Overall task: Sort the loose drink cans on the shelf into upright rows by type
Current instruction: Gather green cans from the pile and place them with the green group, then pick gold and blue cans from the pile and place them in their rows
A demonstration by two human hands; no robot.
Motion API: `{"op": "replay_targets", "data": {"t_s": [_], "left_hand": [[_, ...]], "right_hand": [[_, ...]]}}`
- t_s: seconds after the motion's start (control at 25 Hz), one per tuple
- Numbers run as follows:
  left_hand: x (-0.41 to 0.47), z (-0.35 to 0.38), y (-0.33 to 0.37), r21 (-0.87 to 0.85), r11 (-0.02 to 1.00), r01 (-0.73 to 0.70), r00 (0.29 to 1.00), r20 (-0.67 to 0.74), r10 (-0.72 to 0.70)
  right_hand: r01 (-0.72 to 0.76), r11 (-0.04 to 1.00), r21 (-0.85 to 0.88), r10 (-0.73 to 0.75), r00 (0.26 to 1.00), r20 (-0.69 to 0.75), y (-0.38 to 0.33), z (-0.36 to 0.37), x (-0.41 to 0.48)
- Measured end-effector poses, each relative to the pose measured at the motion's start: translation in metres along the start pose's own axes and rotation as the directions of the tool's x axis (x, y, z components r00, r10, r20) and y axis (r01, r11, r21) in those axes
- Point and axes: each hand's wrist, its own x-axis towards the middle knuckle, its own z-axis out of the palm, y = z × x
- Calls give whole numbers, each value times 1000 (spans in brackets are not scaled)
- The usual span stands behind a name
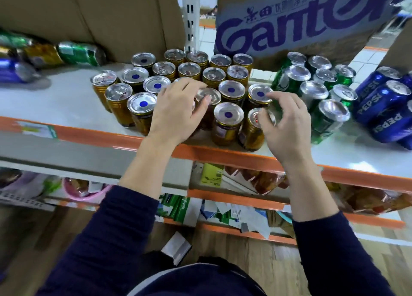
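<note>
Fingers (189, 85) of left hand (174, 110) curl round mid can (208, 94); right hand (287, 126) pinches near can (252, 133) at its rim. Shelf (55, 99): gold block (231, 90) centre, green cans (312, 88) right, Pepsi cans (383, 95) far right, loose cans (75, 52) lying far left. Best nudge both held cans square into their rows, gently, without tipping neighbours.
</note>
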Motion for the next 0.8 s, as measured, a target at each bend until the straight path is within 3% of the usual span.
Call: {"op": "replay_targets", "data": {"t_s": [0.32, 0.6, 0.8], "left_hand": [[-78, -93, -131, 186, 955, 230, 971, -116, -211], [-136, -180, -266, 263, 912, 315, 949, -118, -293], [-163, -230, -350, 305, 892, 334, 940, -44, -337]], "right_hand": [[214, 964, 155, -242, 951, 191, -143, 103, 4], [232, 947, 222, -291, 912, 289, -279, 218, -13], [232, 938, 258, -313, 887, 340, -349, 282, -16]]}}
